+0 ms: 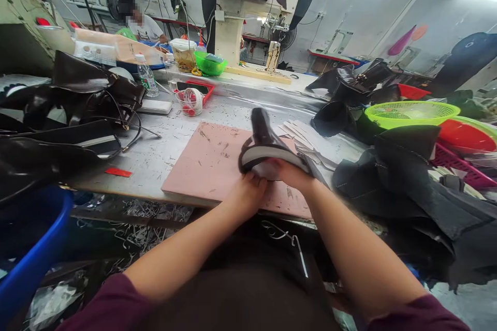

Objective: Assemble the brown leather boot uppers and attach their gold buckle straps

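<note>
Over a pink board (202, 160), both hands are on a shiny dark leather piece (266, 132). It is curved, has a pale band along its near edge, and one narrow part sticks up; motion blurs it a little. My left hand (253, 191) is closed at the lower left of its near edge, the fingers curled. On the right, my right hand (293, 173) grips it from below, its fingertips partly hidden behind the pale band. Pale cut strips (306, 139) lie just behind the piece, at the right side of the board.
Dark leather pieces (85, 93) are heaped at left above a blue bin (58, 227). More dark pieces (404, 186) are piled at right, near a green basket (411, 112). A sewing machine (229, 31) stands behind; a person (145, 28) sits at the far left.
</note>
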`<state>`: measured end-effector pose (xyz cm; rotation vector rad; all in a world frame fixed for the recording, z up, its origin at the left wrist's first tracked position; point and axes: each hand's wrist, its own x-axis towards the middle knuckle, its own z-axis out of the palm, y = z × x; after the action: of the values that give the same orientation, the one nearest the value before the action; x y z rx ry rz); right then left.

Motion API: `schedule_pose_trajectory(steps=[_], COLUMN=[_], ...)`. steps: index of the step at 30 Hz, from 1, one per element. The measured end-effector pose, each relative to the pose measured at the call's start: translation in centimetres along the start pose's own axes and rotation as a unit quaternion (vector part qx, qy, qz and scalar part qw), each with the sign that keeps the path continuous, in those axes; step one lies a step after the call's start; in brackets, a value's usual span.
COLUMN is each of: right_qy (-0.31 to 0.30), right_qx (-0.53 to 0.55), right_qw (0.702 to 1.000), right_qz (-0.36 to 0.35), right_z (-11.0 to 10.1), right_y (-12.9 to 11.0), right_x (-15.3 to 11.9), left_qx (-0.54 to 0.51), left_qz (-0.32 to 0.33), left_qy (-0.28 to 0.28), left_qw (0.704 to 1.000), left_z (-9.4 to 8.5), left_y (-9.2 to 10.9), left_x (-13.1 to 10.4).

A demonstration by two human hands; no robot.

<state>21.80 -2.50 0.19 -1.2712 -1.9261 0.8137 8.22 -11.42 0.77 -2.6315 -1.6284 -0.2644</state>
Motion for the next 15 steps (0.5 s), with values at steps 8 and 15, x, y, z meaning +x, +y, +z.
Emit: schedule_pose_trajectory(steps=[8, 15], right_qy=[0.034, -0.085], right_qx=[-0.031, -0.170], right_qw=[0.999, 0.979], right_qz=[0.005, -0.067], right_z=[-1.8, 0.3], right_y=[2.1, -1.0], right_x=[-1.5, -1.5], left_qx=[0.087, 0.124], left_qz=[0.143, 0.140], left_qy=[0.057, 0.056], left_qw=[0.984, 0.981], left_z=[-0.5, 0.0], left_y=[-1.0, -2.4], left_x=[2.3, 1.0])
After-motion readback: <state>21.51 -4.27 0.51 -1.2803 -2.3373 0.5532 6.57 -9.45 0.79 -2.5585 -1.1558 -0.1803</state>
